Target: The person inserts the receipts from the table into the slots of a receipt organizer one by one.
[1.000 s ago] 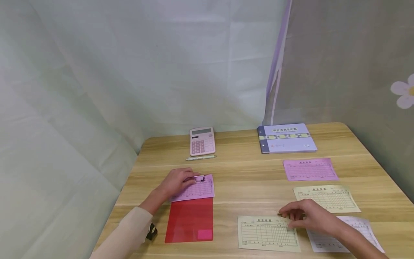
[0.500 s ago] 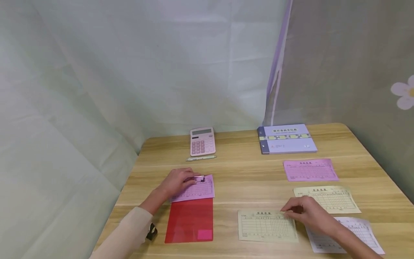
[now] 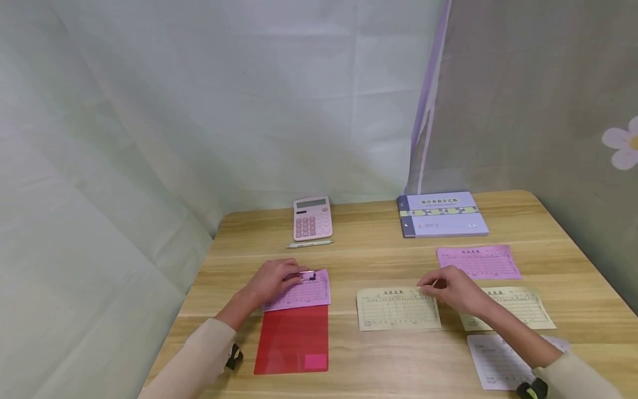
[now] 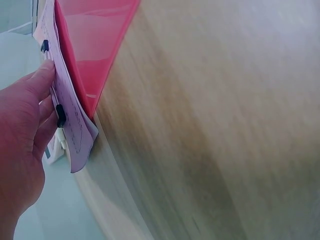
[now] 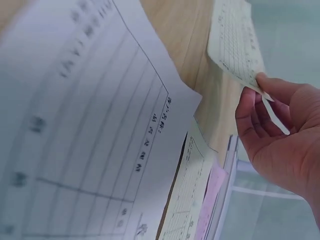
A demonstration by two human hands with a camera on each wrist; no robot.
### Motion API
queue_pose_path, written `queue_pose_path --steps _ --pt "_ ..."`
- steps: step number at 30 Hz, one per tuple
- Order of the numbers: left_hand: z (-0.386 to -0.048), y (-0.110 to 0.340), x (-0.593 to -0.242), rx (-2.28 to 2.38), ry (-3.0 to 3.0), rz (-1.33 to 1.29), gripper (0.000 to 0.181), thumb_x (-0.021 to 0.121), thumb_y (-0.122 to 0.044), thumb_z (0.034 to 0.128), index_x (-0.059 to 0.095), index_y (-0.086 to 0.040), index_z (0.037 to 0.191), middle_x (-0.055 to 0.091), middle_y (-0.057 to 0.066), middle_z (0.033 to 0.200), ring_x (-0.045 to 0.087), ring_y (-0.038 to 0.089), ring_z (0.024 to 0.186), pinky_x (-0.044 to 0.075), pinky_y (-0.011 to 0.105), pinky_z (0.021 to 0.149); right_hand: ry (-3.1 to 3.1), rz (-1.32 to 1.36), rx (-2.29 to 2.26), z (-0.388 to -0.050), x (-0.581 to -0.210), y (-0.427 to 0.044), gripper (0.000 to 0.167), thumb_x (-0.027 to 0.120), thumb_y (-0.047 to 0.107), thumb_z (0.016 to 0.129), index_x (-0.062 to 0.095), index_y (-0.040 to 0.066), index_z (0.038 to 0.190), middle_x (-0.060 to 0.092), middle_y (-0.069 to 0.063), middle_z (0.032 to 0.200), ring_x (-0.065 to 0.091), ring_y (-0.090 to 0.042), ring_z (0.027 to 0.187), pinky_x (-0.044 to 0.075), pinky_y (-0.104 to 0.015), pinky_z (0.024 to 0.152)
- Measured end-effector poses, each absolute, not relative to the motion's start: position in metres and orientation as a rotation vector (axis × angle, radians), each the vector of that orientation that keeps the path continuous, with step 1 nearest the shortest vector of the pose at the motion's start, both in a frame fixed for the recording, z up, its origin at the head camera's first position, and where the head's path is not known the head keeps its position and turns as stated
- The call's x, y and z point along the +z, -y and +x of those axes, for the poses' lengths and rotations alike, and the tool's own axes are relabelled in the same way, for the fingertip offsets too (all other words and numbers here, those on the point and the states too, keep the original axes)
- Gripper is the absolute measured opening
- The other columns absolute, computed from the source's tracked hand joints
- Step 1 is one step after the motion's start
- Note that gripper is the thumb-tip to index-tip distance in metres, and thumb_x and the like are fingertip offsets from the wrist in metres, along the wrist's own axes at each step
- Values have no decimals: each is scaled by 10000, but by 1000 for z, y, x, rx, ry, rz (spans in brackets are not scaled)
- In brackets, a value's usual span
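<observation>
At the top of a red clipboard [image 3: 291,338], my left hand [image 3: 274,282] grips the metal clip [image 4: 52,82] between thumb and fingers. A pink printed form [image 3: 309,292] lies over the clipboard's upper part, under the clip. My right hand [image 3: 456,291] pinches a pale yellow form [image 3: 396,311] by its upper right corner; in the right wrist view this sheet looks lifted off the table. Beneath my right forearm are a second yellow form [image 3: 523,307] and a white form [image 3: 498,357], both partly covered.
Another pink form [image 3: 478,261] lies at the right, below a lavender account book [image 3: 443,215] at the back. A pink calculator [image 3: 312,218] and a pen [image 3: 310,244] sit beyond my left hand. Curtains hang behind the wooden table [image 3: 379,255].
My right hand has taken the yellow form by its corner and moved it away from me and slightly left. My left hand has stayed at the clip.
</observation>
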State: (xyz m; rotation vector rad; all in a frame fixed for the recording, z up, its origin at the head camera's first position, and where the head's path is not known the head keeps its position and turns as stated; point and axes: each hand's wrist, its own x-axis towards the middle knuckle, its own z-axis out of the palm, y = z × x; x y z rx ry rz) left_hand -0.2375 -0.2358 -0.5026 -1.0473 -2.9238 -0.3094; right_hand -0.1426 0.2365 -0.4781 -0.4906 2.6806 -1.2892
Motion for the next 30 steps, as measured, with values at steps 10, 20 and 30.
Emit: queue_pose_path --steps 10,20,30 --pt "-239 236 -502 -353 2897 -1082 344 788 -286 985 772 -221 1323 723 -80 1081 676 106 966 576 403 931 -2779 -433 -1234 -152 -484 -222 185 790 65 944 784 -12 1112 737 -19 933 675 -163 815 563 -293 686" --pt "-237 236 -503 -330 2888 -1075 332 803 -277 972 784 -217 1298 697 -97 1027 614 77 882 562 355 854 -2861 -363 -1204 -151 -493 -221 64 809 29 917 821 45 978 778 -40 939 687 -161 845 562 -315 735" --pt "-236 234 -500 -341 2890 -1081 341 802 -275 973 780 -212 1307 693 -101 1028 611 72 884 564 351 850 -2873 -359 -1219 -152 -495 -225 79 821 46 912 819 26 988 787 -76 957 718 -196 858 579 -326 739"
